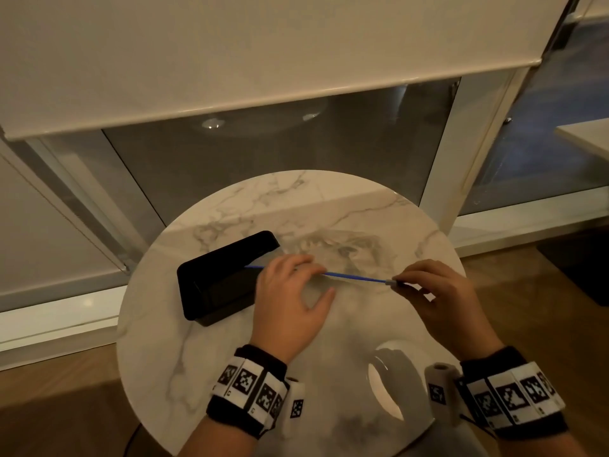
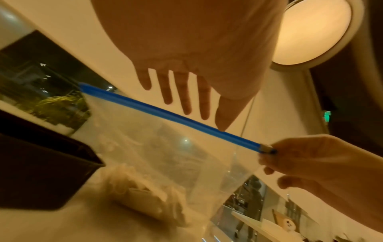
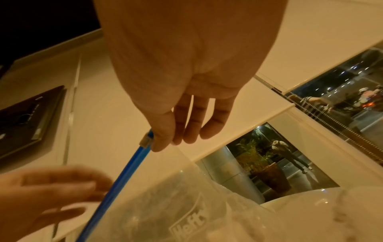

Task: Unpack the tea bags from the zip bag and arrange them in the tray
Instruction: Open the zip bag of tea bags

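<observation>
A clear zip bag (image 1: 333,250) with a blue zip strip (image 1: 356,277) stands on the round marble table (image 1: 204,357). Pale tea bags (image 2: 145,194) lie heaped in its bottom. My right hand (image 1: 400,282) pinches the grey slider (image 3: 146,140) at the strip's right end. My left hand (image 1: 309,278) hovers over the strip's middle with straight fingers (image 2: 186,101); the thumb tip touches the strip and holds nothing. The black rectangular tray (image 1: 217,285) sits just left of the bag, partly behind my left hand; its inside looks dark.
The table's far edge lies close to a window (image 1: 263,159) with a lowered roller blind (image 1: 230,54). A ceiling lamp reflects as a bright oval (image 1: 385,387) on the near tabletop. Wooden floor (image 1: 59,407) surrounds the table.
</observation>
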Demonstrator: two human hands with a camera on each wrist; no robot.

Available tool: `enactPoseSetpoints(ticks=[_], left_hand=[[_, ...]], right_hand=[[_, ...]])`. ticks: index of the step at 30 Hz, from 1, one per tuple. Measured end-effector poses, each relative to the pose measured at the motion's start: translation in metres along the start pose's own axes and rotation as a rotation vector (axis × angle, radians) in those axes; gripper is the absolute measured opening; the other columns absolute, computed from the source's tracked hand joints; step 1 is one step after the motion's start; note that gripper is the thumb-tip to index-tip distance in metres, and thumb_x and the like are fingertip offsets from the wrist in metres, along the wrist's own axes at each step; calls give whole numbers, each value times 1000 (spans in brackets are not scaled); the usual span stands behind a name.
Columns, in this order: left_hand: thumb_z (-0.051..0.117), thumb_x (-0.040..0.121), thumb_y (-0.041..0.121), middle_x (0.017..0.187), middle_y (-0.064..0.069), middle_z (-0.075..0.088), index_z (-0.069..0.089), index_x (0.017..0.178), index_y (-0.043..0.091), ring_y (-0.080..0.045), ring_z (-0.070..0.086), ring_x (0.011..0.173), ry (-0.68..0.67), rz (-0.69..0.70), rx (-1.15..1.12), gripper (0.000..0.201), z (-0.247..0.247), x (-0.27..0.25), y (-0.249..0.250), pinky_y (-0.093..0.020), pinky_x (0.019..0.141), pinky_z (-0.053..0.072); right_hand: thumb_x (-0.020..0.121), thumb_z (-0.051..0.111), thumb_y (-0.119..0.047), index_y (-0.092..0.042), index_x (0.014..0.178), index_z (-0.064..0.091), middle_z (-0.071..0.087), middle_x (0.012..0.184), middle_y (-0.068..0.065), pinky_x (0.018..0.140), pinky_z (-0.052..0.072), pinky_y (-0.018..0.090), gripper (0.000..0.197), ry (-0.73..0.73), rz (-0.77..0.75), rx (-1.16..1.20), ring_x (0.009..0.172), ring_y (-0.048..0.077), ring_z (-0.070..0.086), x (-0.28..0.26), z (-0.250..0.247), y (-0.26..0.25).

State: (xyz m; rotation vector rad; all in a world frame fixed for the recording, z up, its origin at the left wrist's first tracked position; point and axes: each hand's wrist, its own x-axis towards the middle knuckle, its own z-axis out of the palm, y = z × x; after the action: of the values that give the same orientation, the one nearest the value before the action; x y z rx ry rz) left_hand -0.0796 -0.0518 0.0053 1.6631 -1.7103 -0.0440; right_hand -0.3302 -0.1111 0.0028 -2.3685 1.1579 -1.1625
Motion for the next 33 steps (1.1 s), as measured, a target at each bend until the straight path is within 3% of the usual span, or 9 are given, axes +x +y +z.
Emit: enactPoseSetpoints(ticks=[5, 8, 13, 17, 22, 25, 30, 33], left_hand=[[66, 94, 38, 108, 12, 70, 73, 108, 25, -10, 60, 105, -51, 348, -83, 21, 6, 10, 41, -35, 99, 41], [65, 94, 32, 98, 10, 72, 74, 103, 23, -12, 63, 94, -37, 404, -53, 16, 12, 12, 45, -35, 92, 43], [64, 94, 32, 90, 8, 71, 74, 95, 24, -15, 63, 88, -31, 482, 56, 13, 14, 11, 36, -36, 86, 45], [63, 94, 34, 87, 10, 69, 72, 90, 25, -14, 61, 87, -14, 408, 127, 13, 8, 9, 15, -36, 83, 45], [56, 94, 38, 86, 14, 68, 71, 90, 29, -13, 60, 87, 1, 222, 235, 18, -15, 9, -38, -37, 80, 41], [65, 93, 34, 88, 14, 69, 71, 91, 28, -14, 61, 88, -20, 102, 285, 9, -26, 8, -57, -40, 80, 44], [70, 91, 29, 88, 14, 69, 71, 92, 29, -13, 61, 85, -31, 63, 273, 2, -27, 7, -47, -40, 77, 46], [66, 94, 23, 93, 8, 68, 71, 98, 23, -13, 61, 86, -36, 70, 140, 7, -22, 6, -37, -38, 77, 51]], right_hand=[[83, 72, -27, -16, 90, 78, 67, 85, -6, 60, 53, 33, 14, 10, -61, -26, 76, 12, 60, 4, 7, -23], [80, 76, -22, -15, 86, 77, 68, 83, -5, 57, 53, 36, 9, 11, -73, -71, 72, 13, 60, 4, 8, -29], [82, 75, -29, -20, 80, 73, 63, 81, -12, 55, 51, 35, 9, -38, -35, -106, 70, 10, 58, 3, 7, -31], [82, 73, -26, -24, 77, 68, 58, 81, -16, 55, 51, 35, 8, -60, 11, -120, 71, 7, 55, 5, 1, -30], [78, 79, -12, -29, 72, 57, 58, 77, -15, 55, 50, 35, 29, 37, 128, -88, 69, 9, 57, 6, -22, -5], [79, 78, -6, -29, 74, 56, 58, 77, -12, 57, 48, 30, 32, 84, 198, -97, 71, 9, 57, 5, -30, 6], [85, 72, -10, -23, 82, 61, 62, 82, -8, 70, 56, 40, 18, 116, 326, -73, 78, 11, 59, 5, -31, 12], [86, 72, -13, -24, 95, 61, 62, 88, -4, 76, 56, 43, 17, 229, 407, -40, 80, 13, 59, 8, -29, 5]])
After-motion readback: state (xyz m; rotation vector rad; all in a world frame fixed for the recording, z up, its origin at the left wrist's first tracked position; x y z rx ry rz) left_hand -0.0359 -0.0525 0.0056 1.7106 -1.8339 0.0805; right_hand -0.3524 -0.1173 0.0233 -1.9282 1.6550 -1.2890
